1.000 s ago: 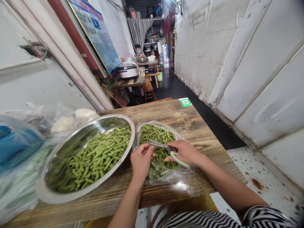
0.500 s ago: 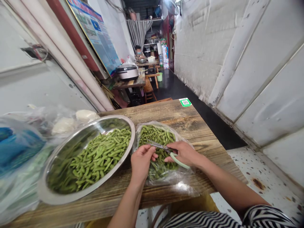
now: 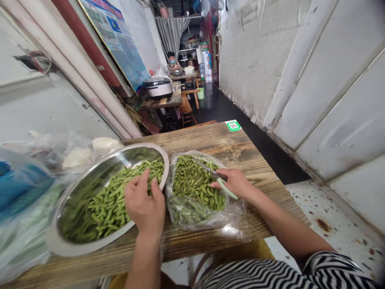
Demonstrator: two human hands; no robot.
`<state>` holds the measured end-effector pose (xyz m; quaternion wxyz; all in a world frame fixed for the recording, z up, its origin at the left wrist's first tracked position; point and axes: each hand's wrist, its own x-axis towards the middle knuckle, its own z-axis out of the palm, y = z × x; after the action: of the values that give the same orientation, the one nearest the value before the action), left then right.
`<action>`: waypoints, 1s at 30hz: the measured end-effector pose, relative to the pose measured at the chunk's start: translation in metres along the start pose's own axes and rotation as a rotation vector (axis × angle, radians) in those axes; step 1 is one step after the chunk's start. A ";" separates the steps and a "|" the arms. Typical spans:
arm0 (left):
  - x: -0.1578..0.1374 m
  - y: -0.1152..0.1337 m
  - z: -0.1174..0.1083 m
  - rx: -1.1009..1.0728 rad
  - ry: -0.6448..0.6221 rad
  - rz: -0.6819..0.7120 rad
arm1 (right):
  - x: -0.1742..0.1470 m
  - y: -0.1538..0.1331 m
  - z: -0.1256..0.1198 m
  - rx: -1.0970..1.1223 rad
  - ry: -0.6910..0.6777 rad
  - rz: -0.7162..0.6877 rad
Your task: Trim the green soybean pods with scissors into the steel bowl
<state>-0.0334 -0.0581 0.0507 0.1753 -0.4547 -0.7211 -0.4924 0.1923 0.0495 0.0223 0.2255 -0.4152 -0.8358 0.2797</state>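
Note:
My left hand (image 3: 146, 202) is over the right side of a large steel bowl (image 3: 61, 247) that holds green edamame pods (image 3: 116, 196). Its fingers are apart, and no pod shows in them, though the far side of the hand is hidden. My right hand (image 3: 236, 182) grips a pair of scissors (image 3: 224, 185) with pale green handles. The blades point up and left, above an opened clear plastic bag (image 3: 231, 208). More edamame pods (image 3: 195, 180) lie in that bag, beside the bowl.
Plastic bags (image 3: 24, 188) with blue and white contents crowd the wooden table (image 3: 249, 156) at left. A green QR-code card (image 3: 233, 125) sits at its far corner. Beyond stand a cooker (image 3: 158, 87) on another table, a bench and a person (image 3: 173, 62) farther back.
My left hand has moved left from beside the scissor blades to above the bowl, and its fingers have spread. My right hand stays over the bag with the scissors.

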 end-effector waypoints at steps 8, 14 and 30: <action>-0.041 0.030 0.028 -0.114 -0.759 0.353 | 0.001 0.004 0.001 -0.031 0.032 0.027; -0.068 0.065 0.042 0.148 -0.997 0.342 | 0.001 0.001 0.000 -0.044 0.014 0.032; -0.063 0.065 0.053 0.139 -1.156 0.219 | 0.001 0.001 0.000 -0.042 0.002 0.036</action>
<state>0.0633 -0.0355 0.0183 -0.1665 -0.7085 -0.6792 -0.0954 0.1919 0.0508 0.0215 0.2127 -0.4351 -0.8335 0.2658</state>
